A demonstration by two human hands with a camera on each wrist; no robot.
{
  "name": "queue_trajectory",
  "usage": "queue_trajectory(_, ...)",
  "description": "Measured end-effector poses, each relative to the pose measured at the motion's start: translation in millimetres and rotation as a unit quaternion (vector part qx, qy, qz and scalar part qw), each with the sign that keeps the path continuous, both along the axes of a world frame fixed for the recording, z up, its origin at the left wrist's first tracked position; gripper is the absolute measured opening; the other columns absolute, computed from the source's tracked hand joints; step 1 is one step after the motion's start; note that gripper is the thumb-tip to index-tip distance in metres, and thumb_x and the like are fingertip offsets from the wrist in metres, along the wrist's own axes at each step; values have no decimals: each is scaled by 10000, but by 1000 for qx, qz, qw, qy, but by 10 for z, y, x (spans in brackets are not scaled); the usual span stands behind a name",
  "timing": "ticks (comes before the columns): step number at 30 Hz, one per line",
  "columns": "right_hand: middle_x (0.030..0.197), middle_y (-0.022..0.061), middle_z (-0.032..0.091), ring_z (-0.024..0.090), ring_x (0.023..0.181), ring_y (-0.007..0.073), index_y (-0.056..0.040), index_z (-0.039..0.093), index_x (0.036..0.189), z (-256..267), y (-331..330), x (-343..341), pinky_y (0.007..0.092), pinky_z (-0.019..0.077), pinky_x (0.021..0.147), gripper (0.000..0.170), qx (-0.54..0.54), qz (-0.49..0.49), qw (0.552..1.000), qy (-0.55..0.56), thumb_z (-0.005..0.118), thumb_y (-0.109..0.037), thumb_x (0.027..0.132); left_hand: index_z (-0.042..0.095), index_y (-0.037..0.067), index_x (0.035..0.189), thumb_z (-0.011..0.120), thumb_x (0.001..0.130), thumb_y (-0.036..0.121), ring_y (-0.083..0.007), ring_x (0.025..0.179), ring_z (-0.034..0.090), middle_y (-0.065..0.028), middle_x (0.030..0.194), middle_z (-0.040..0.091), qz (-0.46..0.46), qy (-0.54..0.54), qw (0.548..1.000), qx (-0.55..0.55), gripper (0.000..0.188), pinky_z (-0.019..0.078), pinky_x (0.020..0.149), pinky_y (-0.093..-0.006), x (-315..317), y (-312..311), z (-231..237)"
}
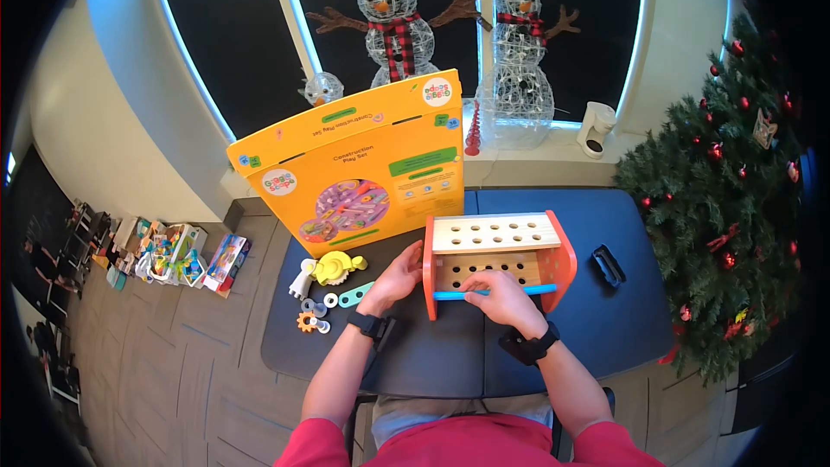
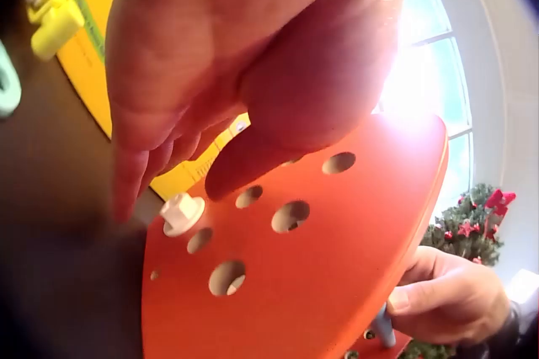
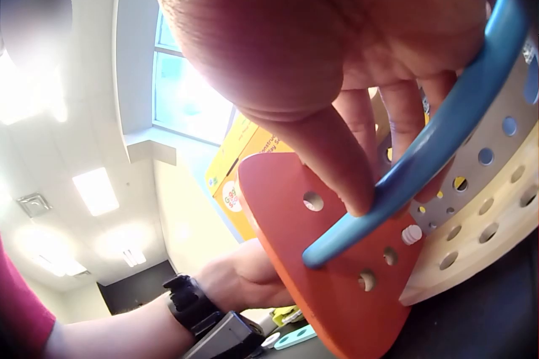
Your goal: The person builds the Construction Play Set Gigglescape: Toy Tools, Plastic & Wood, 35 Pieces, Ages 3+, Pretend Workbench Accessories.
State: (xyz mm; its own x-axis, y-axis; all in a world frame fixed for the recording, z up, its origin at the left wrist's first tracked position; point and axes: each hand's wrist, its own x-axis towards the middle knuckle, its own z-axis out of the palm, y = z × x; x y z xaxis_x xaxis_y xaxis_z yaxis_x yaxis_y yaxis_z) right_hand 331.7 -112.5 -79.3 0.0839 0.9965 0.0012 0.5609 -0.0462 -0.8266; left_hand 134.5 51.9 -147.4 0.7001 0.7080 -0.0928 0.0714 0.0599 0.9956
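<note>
A toy toolbox with orange-red side panels [image 1: 565, 252] stands on the dark table, its holed wooden boards [image 1: 496, 244] running between them. Across its near side runs a blue rod [image 3: 421, 161]. My right hand [image 1: 501, 298] grips that rod, thumb on the near side and fingers behind it. Beside the left panel is my left hand [image 1: 399, 278], fingers extended and thumb [image 2: 253, 157] lying along the panel's outer face. A white bolt [image 2: 181, 214] sits in that panel near the left thumb; its threaded end shows inside in the right wrist view.
Left of the toolbox lie a yellow toy piece [image 1: 335, 268], a teal holed strip [image 1: 355, 295], an orange gear [image 1: 307, 322] and several small parts. A yellow box [image 1: 363, 156] stands behind. A dark tray-like piece [image 1: 609, 266] lies at right, near a decorated tree [image 1: 718, 199].
</note>
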Motion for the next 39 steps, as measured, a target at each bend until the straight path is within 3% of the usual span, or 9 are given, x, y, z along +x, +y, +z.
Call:
queue_trajectory(1, 1001, 125, 768, 733, 983, 273, -49, 761, 1040, -2, 6, 7, 390, 563, 897, 164, 1, 2, 1000, 0, 773, -94, 883, 380, 0, 1559, 632, 998, 58, -254, 1305, 608, -178, 1417, 634, 2, 0, 1000, 1, 618, 526, 1033, -385, -55, 13, -40)
queue_trajectory(3, 1004, 126, 771, 735, 994, 272, -52, 767, 1045, -24, 6, 12, 393, 564, 896, 166, -2, -4, 1000, 6, 775, -96, 884, 498, 27, 1497, 676, 944, 96, -307, 1217, 663, -185, 1342, 678, 52, 119, 966, 225, 585, 540, 996, -406, -217, 53, -115)
queue_trajectory(4, 1004, 126, 771, 735, 994, 272, -52, 767, 1045, -27, 8, 9, 393, 564, 896, 166, -2, -3, 1000, 7, 775, -96, 884, 498, 27, 1497, 676, 944, 96, -307, 1217, 663, -185, 1342, 678, 53, 120, 966, 224, 585, 540, 996, -406, -299, -14, 62)
queue_trajectory(6, 998, 121, 772, 733, 981, 270, -59, 774, 1042, -25, 4, 9, 392, 565, 894, 162, -6, -11, 1000, 10, 776, -101, 885, 658, 41, 1330, 733, 873, 129, -346, 1084, 700, -190, 1201, 722, 95, 281, 905, 305, 471, 555, 941, -424, -479, -257, 641)
queue_trajectory(8, 995, 118, 774, 733, 973, 269, -62, 778, 1040, -43, -3, 16, 390, 564, 889, 159, -3, -12, 1000, 4, 776, -103, 886, 736, 33, 1164, 748, 836, 110, -366, 984, 706, -190, 1068, 736, 142, 310, 865, 367, 337, 563, 890, -430, -691, -260, 672)
queue_trajectory(16, 978, 113, 776, 734, 944, 261, -60, 779, 1023, -37, -17, 18, 387, 560, 856, 151, 17, -17, 1000, -19, 780, -104, 879, 813, 100, 952, 705, 714, 27, -359, 995, 668, -162, 940, 745, 174, 525, 702, 448, 272, 557, 887, -448, -1327, -108, 337)
queue_trajectory(30, 945, 128, 773, 745, 920, 260, -39, 768, 992, -35, -18, 12, 370, 567, 861, 139, 26, -21, 999, 16, 778, -88, 862, 804, 117, 866, 685, 726, -3, -339, 981, 662, -134, 882, 739, 207, 528, 695, 442, 220, 567, 850, -446, -1508, -52, -46)
queue_trajectory(33, 944, 127, 773, 744, 916, 265, -41, 767, 985, -65, -19, 14, 373, 568, 860, 136, 30, -25, 999, 10, 778, -96, 861, 759, 58, 769, 653, 769, -3, -356, 914, 658, -158, 827, 721, 210, 508, 700, 456, 123, 552, 778, -466, -1475, -91, -42)
queue_trajectory(39, 942, 127, 773, 741, 932, 274, -44, 766, 984, -55, -16, 9, 376, 568, 865, 134, 19, -25, 999, -6, 774, -95, 861, 755, 52, 823, 670, 769, 9, -360, 909, 654, -156, 861, 726, 219, 484, 701, 476, 109, 551, 790, -461, -1431, -153, 166)
